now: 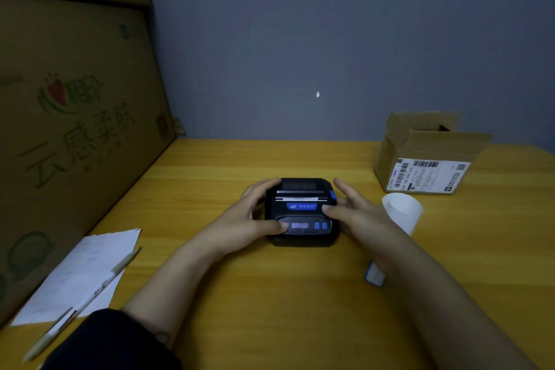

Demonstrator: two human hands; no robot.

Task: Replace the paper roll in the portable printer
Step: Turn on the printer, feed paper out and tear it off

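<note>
A small black portable printer (301, 212) with blue buttons and a lit display lies in the middle of the yellow wooden table (270, 294), its lid down. My left hand (255, 213) grips its left side, thumb resting on the front panel. My right hand (351, 213) touches its right side, thumb on the top and fingers spread. A white paper roll (404, 212) lies just right of my right hand. A small blue-edged white object (374, 275) lies partly hidden under my right forearm.
An open cardboard box (426, 156) with a shipping label stands at the back right. Large printed cartons (75, 129) wall off the left side. White sheets of paper (87, 273) with a pen (90, 297) on them lie at the front left.
</note>
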